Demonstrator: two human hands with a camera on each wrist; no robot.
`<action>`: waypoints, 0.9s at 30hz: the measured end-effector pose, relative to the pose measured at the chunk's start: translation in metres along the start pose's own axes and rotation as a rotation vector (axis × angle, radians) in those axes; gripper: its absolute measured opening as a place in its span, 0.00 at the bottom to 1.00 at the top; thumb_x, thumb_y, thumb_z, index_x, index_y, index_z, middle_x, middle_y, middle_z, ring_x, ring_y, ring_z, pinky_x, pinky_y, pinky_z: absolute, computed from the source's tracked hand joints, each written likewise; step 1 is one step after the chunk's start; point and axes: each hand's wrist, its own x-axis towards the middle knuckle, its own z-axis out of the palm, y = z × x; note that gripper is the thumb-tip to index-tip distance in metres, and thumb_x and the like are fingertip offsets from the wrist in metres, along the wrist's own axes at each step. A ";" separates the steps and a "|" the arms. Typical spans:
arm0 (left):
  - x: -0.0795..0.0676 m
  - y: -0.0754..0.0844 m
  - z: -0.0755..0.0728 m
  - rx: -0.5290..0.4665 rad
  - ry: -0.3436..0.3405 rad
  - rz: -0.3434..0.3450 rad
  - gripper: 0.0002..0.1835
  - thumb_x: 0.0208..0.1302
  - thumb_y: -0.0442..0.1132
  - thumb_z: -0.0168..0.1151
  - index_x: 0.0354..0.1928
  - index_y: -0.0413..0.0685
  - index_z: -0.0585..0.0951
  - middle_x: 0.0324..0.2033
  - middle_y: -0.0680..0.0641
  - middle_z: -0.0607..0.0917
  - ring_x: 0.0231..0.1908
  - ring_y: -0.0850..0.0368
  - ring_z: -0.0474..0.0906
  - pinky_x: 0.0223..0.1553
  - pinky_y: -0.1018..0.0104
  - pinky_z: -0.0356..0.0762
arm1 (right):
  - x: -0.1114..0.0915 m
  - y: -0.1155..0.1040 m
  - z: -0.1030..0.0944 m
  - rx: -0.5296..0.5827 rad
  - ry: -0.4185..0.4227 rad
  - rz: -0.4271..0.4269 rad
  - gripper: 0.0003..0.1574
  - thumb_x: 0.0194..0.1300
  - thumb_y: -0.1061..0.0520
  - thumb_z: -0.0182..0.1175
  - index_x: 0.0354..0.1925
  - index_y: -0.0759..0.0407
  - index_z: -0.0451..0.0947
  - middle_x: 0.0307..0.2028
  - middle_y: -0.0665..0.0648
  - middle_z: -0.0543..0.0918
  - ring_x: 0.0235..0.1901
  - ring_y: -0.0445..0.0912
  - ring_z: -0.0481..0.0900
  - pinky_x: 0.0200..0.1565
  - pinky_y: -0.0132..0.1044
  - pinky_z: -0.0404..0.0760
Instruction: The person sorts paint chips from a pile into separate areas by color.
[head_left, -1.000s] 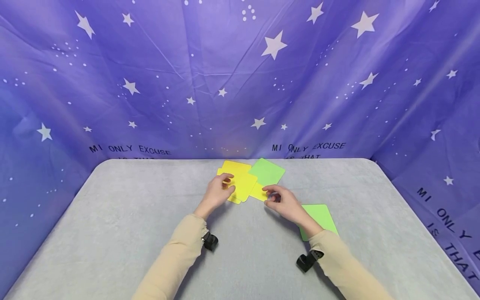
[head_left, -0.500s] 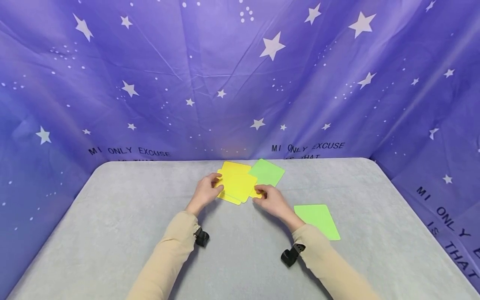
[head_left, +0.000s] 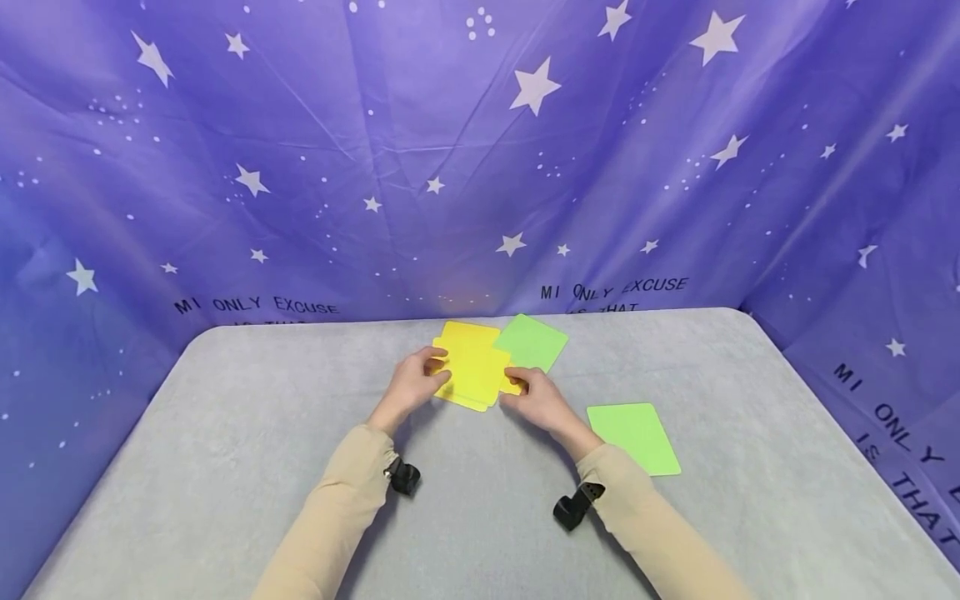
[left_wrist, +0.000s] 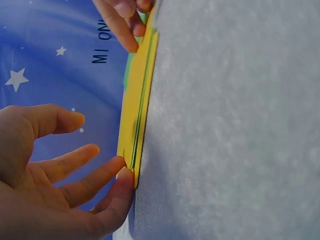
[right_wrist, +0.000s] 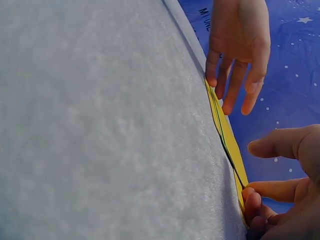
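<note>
A loose pile of overlapping square yellow cards [head_left: 471, 367] lies near the table's far edge, with dark green lines between layers in both wrist views. From its right side a green card [head_left: 534, 340] sticks out askew. My left hand [head_left: 408, 382] is at the pile's left edge; in the left wrist view its lower fingertips [left_wrist: 121, 165] touch the card edges while the thumb stays apart. At the right edge, my right hand [head_left: 542, 402] touches the cards with its fingers [right_wrist: 272, 190], thumb raised away. How many cards are stacked cannot be told.
Another green card [head_left: 633, 437] lies flat by itself on the grey table [head_left: 225, 467], right of my right forearm. A purple curtain [head_left: 337, 192] with white stars hangs behind the table and along both sides.
Both hands have moved left, the left one to the pile's left edge, the right one against its right edge. The yellow corner at the right shows less, and the top cards sit slightly further left.
</note>
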 end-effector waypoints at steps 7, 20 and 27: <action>-0.004 -0.002 0.004 -0.209 -0.071 -0.102 0.22 0.66 0.32 0.57 0.61 0.33 0.73 0.51 0.35 0.80 0.50 0.43 0.78 0.44 0.60 0.76 | 0.001 0.003 -0.001 0.143 -0.009 0.066 0.35 0.56 0.68 0.61 0.62 0.77 0.67 0.41 0.63 0.75 0.25 0.42 0.64 0.25 0.29 0.65; -0.011 -0.001 0.009 -0.386 -0.068 -0.126 0.20 0.67 0.29 0.54 0.60 0.30 0.72 0.53 0.31 0.77 0.54 0.42 0.74 0.49 0.54 0.77 | 0.003 0.004 -0.003 0.126 0.042 0.092 0.37 0.54 0.68 0.61 0.62 0.79 0.65 0.31 0.59 0.69 0.20 0.39 0.61 0.20 0.27 0.61; -0.014 0.000 0.008 -0.526 -0.070 -0.191 0.20 0.66 0.30 0.53 0.59 0.31 0.73 0.52 0.32 0.77 0.51 0.45 0.74 0.52 0.55 0.75 | -0.001 0.008 -0.006 0.215 0.046 0.087 0.38 0.56 0.68 0.61 0.64 0.77 0.63 0.47 0.65 0.71 0.28 0.42 0.65 0.26 0.28 0.64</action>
